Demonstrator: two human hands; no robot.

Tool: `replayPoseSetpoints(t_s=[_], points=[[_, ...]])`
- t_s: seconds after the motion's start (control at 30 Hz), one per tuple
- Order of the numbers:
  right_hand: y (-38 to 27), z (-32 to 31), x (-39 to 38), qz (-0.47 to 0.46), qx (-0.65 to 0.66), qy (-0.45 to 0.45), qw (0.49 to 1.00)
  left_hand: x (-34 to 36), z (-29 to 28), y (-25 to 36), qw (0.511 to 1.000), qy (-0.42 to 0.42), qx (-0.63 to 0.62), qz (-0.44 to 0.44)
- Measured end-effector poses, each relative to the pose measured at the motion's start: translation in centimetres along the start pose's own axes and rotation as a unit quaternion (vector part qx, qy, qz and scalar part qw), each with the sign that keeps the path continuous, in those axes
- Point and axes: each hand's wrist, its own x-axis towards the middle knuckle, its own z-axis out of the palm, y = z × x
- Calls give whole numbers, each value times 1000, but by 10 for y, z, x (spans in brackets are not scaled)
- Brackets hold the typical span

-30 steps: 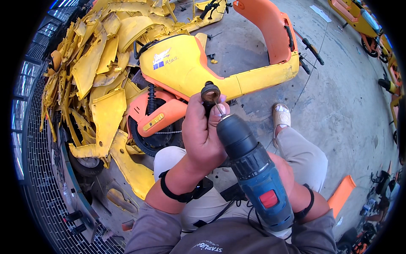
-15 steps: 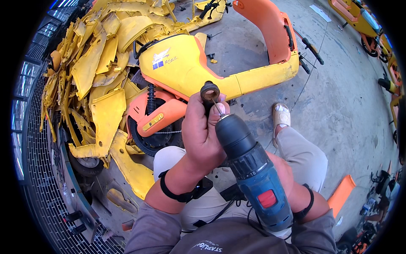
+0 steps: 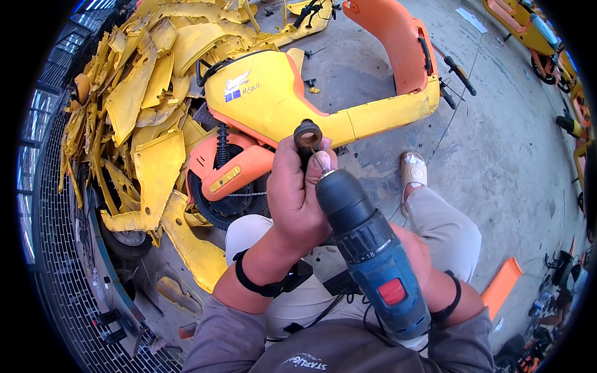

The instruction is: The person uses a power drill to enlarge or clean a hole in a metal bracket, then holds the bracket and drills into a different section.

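My left hand (image 3: 297, 199) is closed, pinching a small dark part with a ring-shaped end (image 3: 308, 135) between thumb and fingers. The rest of that part is hidden in my grip. A blue and black cordless drill (image 3: 378, 258) with a red patch slants up from the lower right. Its thin bit (image 3: 318, 160) runs past my left thumb, with the tip close to the ring; I cannot tell whether they touch. My right hand (image 3: 407, 239) holds the drill from beneath, with its fingers hidden behind the tool body.
A yellow and orange scooter body (image 3: 261, 93) lies just ahead. Piled yellow plastic panels (image 3: 152, 93) fill the left. An orange panel piece (image 3: 502, 286) rests on the floor at right. More scooters (image 3: 528, 28) stand at the far right.
The drill's chuck has shifted very slightly left and down. My left hand and the ring-ended part stay nearly where they were.
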Motion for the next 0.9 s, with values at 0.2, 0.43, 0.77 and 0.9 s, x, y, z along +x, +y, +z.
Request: replayPoseSetpoints(t_s=[0.2,0.43,0.77,0.9], points=[[-2,-2,1,6,22,-6,1000,0,0,1,1000,0,1,-5],[0,-1,-1,12,10,-2,1000,-1,-1,-3,1000,3,17,9],[17,5,-15,105,78,-17,991,3,-6,14,996,-41,-37,-73],[-7,-9,6,188,123,-43,973,5,-14,27,984,-76,-47,-156]])
